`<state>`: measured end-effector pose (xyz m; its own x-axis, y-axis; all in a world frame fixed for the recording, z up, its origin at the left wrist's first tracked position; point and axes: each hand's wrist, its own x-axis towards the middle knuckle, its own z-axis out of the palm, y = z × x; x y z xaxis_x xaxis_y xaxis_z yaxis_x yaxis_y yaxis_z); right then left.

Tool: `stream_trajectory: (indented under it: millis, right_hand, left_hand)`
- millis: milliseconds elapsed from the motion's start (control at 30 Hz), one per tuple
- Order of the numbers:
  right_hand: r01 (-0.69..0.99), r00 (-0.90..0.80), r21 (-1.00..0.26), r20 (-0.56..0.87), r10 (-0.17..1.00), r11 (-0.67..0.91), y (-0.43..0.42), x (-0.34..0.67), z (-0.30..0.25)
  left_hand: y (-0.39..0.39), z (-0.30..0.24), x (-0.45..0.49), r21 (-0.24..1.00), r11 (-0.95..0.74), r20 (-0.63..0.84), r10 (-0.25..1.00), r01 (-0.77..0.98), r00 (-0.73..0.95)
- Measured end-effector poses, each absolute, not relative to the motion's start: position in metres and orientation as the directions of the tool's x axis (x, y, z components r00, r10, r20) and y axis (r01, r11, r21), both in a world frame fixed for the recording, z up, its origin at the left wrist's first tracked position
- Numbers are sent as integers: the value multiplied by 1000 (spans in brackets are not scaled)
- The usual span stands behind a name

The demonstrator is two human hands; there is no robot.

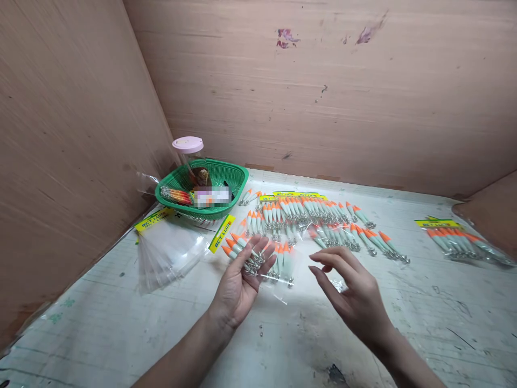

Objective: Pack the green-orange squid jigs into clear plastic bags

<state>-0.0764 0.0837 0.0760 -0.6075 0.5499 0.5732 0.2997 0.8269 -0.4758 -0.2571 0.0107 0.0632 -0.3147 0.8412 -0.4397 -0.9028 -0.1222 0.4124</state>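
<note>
My left hand (242, 293), palm up, has its thumb over a clear bag of squid lures (244, 253) with orange tips, pale bodies and metal hooks. The bag's yellow "BCT LURE" header (222, 234) points up and left, and a clear corner hangs past my fingers. To the right, my right hand (347, 285) is held above the table with thumb and fingers apart and nothing visible between them. Loose lures (283, 260) lie just behind my left hand. Farther back are rows of more lures (294, 210), some under yellow headers.
A fan of clear bags with yellow headers (169, 253) lies at the left. Behind it stands a green basket (242, 180) holding a pink-lidded jar (188, 144) and bundled red-and-yellow items (176, 195). Filled lure packs (456, 242) lie at the right. Wooden panels (302, 108) enclose the table.
</note>
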Motion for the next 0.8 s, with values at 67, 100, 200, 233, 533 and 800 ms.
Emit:
stream_trajectory:
  millis: [67,100,200,233,533,800]
  right_hand:
    - [372,-718,-457,409,563,808,93,-76,61]
    - [384,-763,-454,334,553,804,96,-78,52]
    - [411,-780,-440,282,558,798,93,-87,27]
    - [419,-768,-433,300,566,798,90,-88,22]
    - [391,-755,-439,351,555,809,88,-71,17]
    - [295,-749,-588,347,565,753,81,-34,85]
  left_hand:
    - [12,64,-260,420,-143,-431,838,-896,-336]
    - [12,64,-260,422,-144,-429,838,-895,-337]
    - [13,61,-260,426,-139,-426,841,-894,-334]
    - [14,60,-260,427,-139,-426,840,-894,-335]
    - [14,58,-260,426,-124,-447,832,-896,-328]
    - [15,59,-258,446,-104,-473,816,-889,-333]
